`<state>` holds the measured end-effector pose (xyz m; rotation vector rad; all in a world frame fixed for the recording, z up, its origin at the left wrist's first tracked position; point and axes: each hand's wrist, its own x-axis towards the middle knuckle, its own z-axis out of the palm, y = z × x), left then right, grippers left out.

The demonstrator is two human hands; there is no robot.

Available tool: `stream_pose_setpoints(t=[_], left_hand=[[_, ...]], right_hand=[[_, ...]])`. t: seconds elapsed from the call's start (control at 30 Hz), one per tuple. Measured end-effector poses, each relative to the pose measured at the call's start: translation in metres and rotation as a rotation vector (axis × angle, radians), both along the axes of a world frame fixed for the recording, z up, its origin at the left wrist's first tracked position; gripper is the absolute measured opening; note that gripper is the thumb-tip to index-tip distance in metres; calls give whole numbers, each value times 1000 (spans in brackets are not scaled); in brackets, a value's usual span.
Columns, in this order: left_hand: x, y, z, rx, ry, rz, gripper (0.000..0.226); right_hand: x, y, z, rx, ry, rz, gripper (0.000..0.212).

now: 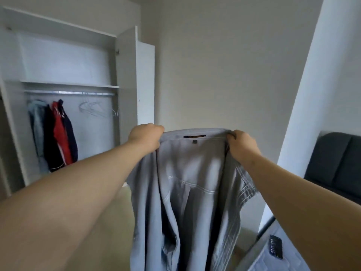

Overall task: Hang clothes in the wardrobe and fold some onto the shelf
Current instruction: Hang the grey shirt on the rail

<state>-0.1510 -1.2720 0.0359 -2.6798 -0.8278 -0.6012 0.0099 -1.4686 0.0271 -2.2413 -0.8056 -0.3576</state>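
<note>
Two hands [146, 136] [241, 144] grip one grey shirt [187, 182]; several garments [52, 133] hang behind.

Single head cam, wide-angle, faces fwd; shirt [191, 165] close up centre, wardrobe [127, 75] farther back, left.

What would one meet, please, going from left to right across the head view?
In order: hung clothes → empty hangers → left hand → grey shirt → right hand → dark chair.

Home bedroom: open wardrobe [68, 75] w/ hung clothes [52, 133], hangers [93, 109], dark chair [336, 165].
</note>
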Motion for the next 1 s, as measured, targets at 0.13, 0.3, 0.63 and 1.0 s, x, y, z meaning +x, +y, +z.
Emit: stream_pose_setpoints(t=[0.13,0.3,0.63,1.0], left_hand=[[-19,50,-1,-169,-98,136,28],[-50,141,7,-425,-227,236,31],[-93,315,2,-639,-534,231,25],[-92,461,-58,-917,-846,318,37]], right_hand=[[-12,54,1,9,-19,63,25],[-20,139,1,37,-5,120,26],[-45,341,-7,60,47,205,33],[-38,510,-50,44,223,314,36]])
